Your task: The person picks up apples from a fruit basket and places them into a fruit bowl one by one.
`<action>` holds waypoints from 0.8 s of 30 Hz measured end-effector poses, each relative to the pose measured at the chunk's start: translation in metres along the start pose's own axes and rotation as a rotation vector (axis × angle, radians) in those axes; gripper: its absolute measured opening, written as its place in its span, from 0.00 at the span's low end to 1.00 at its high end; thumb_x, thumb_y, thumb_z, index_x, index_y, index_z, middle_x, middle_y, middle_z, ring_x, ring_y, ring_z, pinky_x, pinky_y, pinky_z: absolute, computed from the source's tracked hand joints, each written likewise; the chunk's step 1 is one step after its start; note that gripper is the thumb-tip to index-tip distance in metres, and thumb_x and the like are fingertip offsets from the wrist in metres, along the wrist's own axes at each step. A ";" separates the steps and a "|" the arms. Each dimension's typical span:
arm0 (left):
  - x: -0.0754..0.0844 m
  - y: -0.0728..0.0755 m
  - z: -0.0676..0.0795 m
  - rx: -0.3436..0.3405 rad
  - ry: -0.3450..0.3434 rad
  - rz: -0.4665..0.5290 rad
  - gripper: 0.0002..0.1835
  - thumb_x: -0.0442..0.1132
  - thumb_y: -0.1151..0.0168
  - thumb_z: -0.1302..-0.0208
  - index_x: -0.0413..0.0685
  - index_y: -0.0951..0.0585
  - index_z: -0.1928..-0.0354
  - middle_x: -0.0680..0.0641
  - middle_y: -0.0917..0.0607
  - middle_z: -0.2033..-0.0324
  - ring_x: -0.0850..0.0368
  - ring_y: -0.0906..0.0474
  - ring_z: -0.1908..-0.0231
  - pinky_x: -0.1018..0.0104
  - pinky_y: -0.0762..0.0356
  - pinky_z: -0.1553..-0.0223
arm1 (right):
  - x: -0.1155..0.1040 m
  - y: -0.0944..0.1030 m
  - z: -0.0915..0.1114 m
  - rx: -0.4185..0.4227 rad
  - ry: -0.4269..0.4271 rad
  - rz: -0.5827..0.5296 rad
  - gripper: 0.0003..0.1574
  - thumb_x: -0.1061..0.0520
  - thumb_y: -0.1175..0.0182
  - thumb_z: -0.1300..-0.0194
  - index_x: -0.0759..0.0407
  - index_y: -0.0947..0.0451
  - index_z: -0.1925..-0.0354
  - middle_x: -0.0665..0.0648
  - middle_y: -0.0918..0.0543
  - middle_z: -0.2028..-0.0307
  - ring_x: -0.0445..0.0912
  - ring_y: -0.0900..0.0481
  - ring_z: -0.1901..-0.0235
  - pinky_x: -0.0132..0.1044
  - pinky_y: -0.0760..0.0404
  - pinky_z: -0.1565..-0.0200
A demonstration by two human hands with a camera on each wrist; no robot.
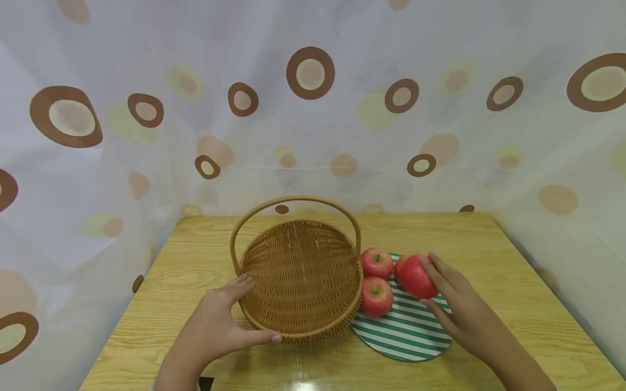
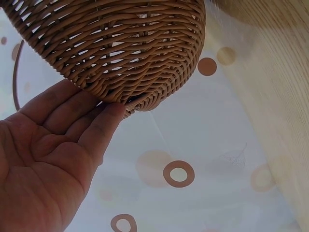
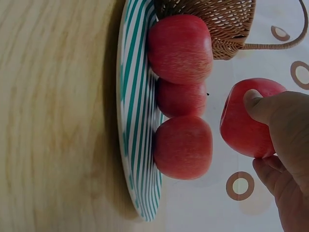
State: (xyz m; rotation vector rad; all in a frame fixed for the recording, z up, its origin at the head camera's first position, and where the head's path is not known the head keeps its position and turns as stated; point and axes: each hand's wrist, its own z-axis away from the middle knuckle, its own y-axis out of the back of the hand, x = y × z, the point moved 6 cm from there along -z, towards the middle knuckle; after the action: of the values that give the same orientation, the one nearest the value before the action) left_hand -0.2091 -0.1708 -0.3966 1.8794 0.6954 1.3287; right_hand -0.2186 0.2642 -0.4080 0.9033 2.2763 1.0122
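Observation:
A round wicker basket [image 1: 300, 279] with a tall arched handle stands on the table, its opening facing me. My left hand [image 1: 220, 317] holds its rim, fingers at the left side and thumb along the front. In the left wrist view, the fingertips meet the edge of the weave [image 2: 130, 58]. My right hand [image 1: 464, 309] grips a red apple [image 1: 418, 277], thumb on one side and fingers on the other. It is raised above a green-and-white striped round plate [image 1: 411, 336]. Three more apples [image 3: 183, 147] sit on that plate, one partly hidden behind the held apple in the head view.
The wood-grain table [image 1: 513, 288] reaches back to a white curtain [image 1: 342, 130] with brown ring patterns, which also hangs at both sides. The plate lies right beside the basket, and two apples overlap the basket's right rim in the head view.

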 end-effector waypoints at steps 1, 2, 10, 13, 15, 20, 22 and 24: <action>0.000 0.000 0.000 0.000 0.001 0.000 0.65 0.82 0.24 0.63 0.35 0.19 0.33 0.39 0.19 0.31 0.39 0.24 0.29 0.40 0.21 0.34 | 0.000 -0.001 0.001 -0.005 0.000 0.009 0.50 0.28 0.60 0.19 0.64 0.37 0.20 0.68 0.31 0.23 0.67 0.26 0.33 0.15 0.51 0.25; 0.000 -0.001 0.000 0.000 0.002 0.000 0.65 0.82 0.24 0.63 0.35 0.19 0.33 0.39 0.19 0.31 0.39 0.24 0.29 0.40 0.21 0.33 | 0.000 -0.002 0.002 -0.008 0.003 0.016 0.50 0.28 0.61 0.19 0.64 0.36 0.20 0.69 0.30 0.24 0.67 0.26 0.34 0.15 0.52 0.25; -0.003 -0.002 0.001 0.000 0.003 0.005 0.66 0.82 0.24 0.64 0.35 0.19 0.33 0.39 0.20 0.31 0.40 0.25 0.28 0.40 0.21 0.33 | -0.005 -0.007 0.010 -0.002 0.052 0.018 0.49 0.30 0.61 0.18 0.66 0.33 0.22 0.73 0.26 0.29 0.68 0.25 0.36 0.16 0.51 0.25; -0.002 -0.003 0.001 0.000 -0.002 0.000 0.65 0.82 0.25 0.63 0.35 0.19 0.34 0.39 0.19 0.31 0.39 0.24 0.29 0.40 0.21 0.33 | -0.006 -0.008 0.015 0.001 0.071 0.018 0.47 0.31 0.62 0.17 0.66 0.32 0.23 0.73 0.25 0.30 0.67 0.25 0.36 0.17 0.50 0.25; -0.002 -0.003 0.001 0.001 0.000 -0.001 0.65 0.82 0.25 0.63 0.35 0.18 0.34 0.38 0.19 0.32 0.38 0.24 0.29 0.40 0.21 0.33 | -0.005 -0.009 0.017 -0.006 0.075 0.018 0.47 0.31 0.62 0.16 0.65 0.31 0.23 0.74 0.25 0.30 0.66 0.25 0.35 0.17 0.49 0.24; -0.002 -0.002 0.001 0.002 0.000 -0.003 0.65 0.82 0.24 0.63 0.35 0.18 0.34 0.38 0.19 0.32 0.38 0.24 0.29 0.40 0.21 0.33 | -0.004 -0.011 0.022 -0.032 0.073 0.018 0.46 0.32 0.62 0.15 0.65 0.31 0.24 0.74 0.25 0.30 0.63 0.27 0.32 0.19 0.49 0.23; -0.002 -0.001 0.001 0.001 -0.005 -0.007 0.64 0.82 0.24 0.63 0.35 0.18 0.34 0.37 0.19 0.32 0.38 0.24 0.29 0.40 0.21 0.33 | -0.003 -0.012 0.024 -0.032 0.076 0.022 0.46 0.32 0.62 0.15 0.64 0.31 0.24 0.73 0.26 0.29 0.60 0.28 0.29 0.19 0.49 0.23; -0.002 -0.001 0.000 0.001 -0.009 -0.010 0.64 0.82 0.25 0.62 0.35 0.18 0.34 0.37 0.19 0.32 0.38 0.24 0.29 0.40 0.21 0.33 | -0.004 -0.012 0.025 -0.018 0.090 0.018 0.45 0.33 0.61 0.15 0.65 0.30 0.24 0.72 0.26 0.29 0.56 0.30 0.26 0.20 0.49 0.22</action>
State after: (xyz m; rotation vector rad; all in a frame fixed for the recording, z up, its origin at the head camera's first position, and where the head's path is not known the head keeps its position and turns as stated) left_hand -0.2094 -0.1712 -0.3986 1.8797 0.6997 1.3128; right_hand -0.2042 0.2665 -0.4324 0.8893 2.3330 1.1007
